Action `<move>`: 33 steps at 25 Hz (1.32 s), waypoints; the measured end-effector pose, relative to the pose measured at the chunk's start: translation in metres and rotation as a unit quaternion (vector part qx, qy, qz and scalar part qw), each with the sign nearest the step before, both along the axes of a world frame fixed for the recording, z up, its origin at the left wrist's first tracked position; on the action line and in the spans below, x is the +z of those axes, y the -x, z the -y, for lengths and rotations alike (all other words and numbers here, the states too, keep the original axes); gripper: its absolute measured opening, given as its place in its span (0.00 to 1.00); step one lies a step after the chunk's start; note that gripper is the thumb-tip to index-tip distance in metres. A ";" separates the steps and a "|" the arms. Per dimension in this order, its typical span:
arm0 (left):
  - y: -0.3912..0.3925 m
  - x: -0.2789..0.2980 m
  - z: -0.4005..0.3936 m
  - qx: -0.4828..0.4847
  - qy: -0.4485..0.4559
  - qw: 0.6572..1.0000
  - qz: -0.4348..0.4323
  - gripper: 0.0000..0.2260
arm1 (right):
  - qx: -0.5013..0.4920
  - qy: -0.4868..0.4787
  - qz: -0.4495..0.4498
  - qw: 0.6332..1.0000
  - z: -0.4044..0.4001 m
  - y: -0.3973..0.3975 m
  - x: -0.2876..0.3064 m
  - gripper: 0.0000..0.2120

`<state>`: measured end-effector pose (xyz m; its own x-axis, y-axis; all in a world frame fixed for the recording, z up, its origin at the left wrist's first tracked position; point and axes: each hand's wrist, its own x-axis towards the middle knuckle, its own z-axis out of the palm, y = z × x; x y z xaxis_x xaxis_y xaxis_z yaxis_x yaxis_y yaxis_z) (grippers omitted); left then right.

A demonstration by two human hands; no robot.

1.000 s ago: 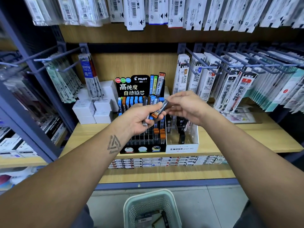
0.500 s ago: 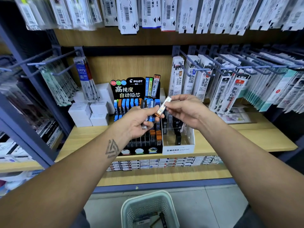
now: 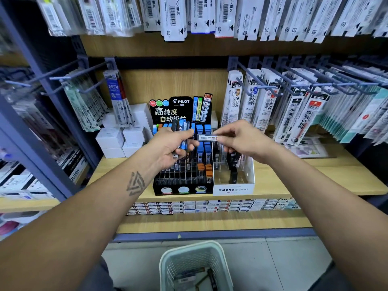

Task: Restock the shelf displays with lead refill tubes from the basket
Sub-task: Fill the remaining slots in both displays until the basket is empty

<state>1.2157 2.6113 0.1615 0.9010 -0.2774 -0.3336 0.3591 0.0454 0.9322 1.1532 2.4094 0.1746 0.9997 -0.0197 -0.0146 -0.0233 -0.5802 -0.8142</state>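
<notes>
My left hand point(image 3: 174, 145) grips a small bunch of lead refill tubes point(image 3: 182, 131), blue and dark, held upright in front of the black Pilot display rack point(image 3: 182, 181). My right hand point(image 3: 239, 139) pinches a single lead refill tube point(image 3: 206, 137) by its right end and holds it level, its white barcode side facing me, between the two hands. The rack holds blue and orange tubes in its slots. To its right stands the white Mono display box point(image 3: 234, 185) with a few dark tubes. The pale green basket point(image 3: 195, 267) sits on the floor below, with several tubes inside.
White boxes point(image 3: 121, 139) are stacked left of the rack. Pen refill packs hang on blue hooks point(image 3: 273, 101) to the right and on more hooks at the left. More packs hang from the shelf above. Flat boxes line the lower shelf point(image 3: 210, 206).
My right hand has pulled the single tube out of the left hand's bunch and turned it from slanted to level. The view has shifted slightly left.
</notes>
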 end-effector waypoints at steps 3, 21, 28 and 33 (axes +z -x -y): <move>-0.004 -0.003 -0.010 0.011 -0.017 1.000 0.009 0.12 | 0.042 0.147 0.005 0.988 -0.008 0.000 -0.002 0.09; -0.001 -0.003 -0.024 -0.030 0.001 0.999 -0.034 0.10 | 0.098 0.374 0.133 0.912 -0.049 -0.008 -0.038 0.07; 0.000 -0.005 -0.021 -0.033 -0.002 0.999 -0.036 0.12 | 0.092 0.336 0.115 0.930 -0.046 -0.012 -0.040 0.07; 0.002 -0.005 -0.019 -0.037 -0.003 0.998 -0.041 0.10 | 0.093 0.337 0.077 0.934 -0.044 -0.011 -0.049 0.05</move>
